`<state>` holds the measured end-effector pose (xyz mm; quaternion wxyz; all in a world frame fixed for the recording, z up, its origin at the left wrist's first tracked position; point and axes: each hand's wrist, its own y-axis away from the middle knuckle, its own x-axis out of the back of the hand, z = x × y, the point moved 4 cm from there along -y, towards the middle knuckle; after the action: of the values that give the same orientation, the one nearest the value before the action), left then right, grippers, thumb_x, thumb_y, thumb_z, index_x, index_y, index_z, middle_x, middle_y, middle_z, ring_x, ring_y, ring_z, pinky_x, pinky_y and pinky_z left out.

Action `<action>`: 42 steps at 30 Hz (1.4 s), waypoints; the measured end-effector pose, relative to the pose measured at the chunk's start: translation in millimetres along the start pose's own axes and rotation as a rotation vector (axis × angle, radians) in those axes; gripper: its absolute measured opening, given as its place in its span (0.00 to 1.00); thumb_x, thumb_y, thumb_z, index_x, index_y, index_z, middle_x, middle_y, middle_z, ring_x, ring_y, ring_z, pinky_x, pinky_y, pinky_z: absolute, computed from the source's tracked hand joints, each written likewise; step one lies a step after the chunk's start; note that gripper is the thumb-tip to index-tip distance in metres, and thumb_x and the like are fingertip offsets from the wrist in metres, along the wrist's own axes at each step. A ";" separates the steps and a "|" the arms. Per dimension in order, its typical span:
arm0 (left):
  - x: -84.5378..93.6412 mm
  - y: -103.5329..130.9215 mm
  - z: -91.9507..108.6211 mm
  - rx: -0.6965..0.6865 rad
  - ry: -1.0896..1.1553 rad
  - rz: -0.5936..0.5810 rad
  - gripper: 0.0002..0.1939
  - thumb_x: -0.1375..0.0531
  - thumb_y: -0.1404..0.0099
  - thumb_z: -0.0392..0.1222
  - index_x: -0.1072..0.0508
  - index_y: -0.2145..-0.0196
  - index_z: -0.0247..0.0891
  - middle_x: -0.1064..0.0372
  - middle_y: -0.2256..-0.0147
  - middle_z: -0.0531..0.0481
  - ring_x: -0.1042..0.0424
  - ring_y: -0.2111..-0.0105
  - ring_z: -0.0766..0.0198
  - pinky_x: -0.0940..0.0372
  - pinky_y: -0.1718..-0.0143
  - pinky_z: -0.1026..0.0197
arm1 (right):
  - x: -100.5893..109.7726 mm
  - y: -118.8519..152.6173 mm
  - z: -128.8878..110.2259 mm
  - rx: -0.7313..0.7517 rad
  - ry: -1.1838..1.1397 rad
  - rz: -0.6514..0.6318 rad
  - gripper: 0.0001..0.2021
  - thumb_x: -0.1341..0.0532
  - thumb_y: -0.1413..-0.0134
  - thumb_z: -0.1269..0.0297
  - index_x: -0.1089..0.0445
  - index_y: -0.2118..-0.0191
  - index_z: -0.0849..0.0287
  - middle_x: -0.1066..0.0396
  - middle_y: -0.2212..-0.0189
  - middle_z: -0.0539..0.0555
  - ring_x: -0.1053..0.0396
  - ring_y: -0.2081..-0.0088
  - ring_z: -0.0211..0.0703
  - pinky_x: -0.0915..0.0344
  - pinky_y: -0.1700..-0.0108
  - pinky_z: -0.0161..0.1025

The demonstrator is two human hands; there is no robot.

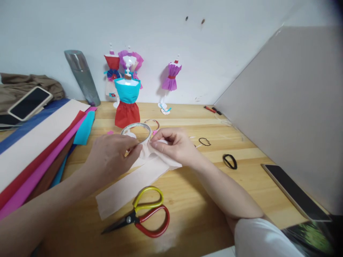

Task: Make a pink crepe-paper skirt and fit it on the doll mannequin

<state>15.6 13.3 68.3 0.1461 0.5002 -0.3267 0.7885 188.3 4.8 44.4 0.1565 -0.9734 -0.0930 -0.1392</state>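
Observation:
A pale pink strip of crepe paper (161, 149) is bunched up between my hands above the table. My left hand (111, 153) is closed, its thumb and forefinger pinching the gathered left end. Opposite it, my right hand (175, 145) pinches the same strip, whose loose corner hangs below the palm. Just behind my left fingertips is a roll of tape (136, 125), partly hidden; whether the fingers touch it I cannot tell. Another pale strip (128, 187) lies flat under my hands. Scissors (139, 216) with one yellow and one red handle lie in front of it.
Several small dress forms in paper outfits, one in a turquoise top and red skirt (127, 114), stand behind my hands. Coloured paper sheets (40, 142), a phone (30, 103) and a leaning bottle (83, 78) are left. Right are black hair ties (229, 161) and another phone (294, 191).

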 end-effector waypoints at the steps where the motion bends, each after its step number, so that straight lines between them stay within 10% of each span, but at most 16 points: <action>1: 0.2 -0.3 -0.5 0.010 -0.016 -0.001 0.17 0.47 0.37 0.41 0.25 0.80 0.37 0.33 0.82 0.52 0.42 0.81 0.69 0.54 0.76 0.61 | 1.4 -0.1 0.3 -0.011 -0.001 0.017 0.06 0.38 0.50 0.64 0.27 0.72 0.61 0.30 0.76 0.49 0.36 0.74 0.34 0.40 0.69 0.33; 42: 0.2 2.7 0.8 -0.033 -0.001 0.011 0.17 0.46 0.36 0.41 0.26 0.79 0.36 0.36 0.83 0.54 0.43 0.81 0.70 0.53 0.76 0.62 | 1.5 -3.5 8.1 -0.064 0.087 0.053 0.08 0.36 0.53 0.61 0.30 0.74 0.61 0.33 0.77 0.49 0.39 0.74 0.34 0.43 0.71 0.33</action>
<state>14.5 10.8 67.7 0.1497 0.4965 -0.3423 0.7835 190.9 11.0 38.5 0.1329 -0.9730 -0.0560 -0.1803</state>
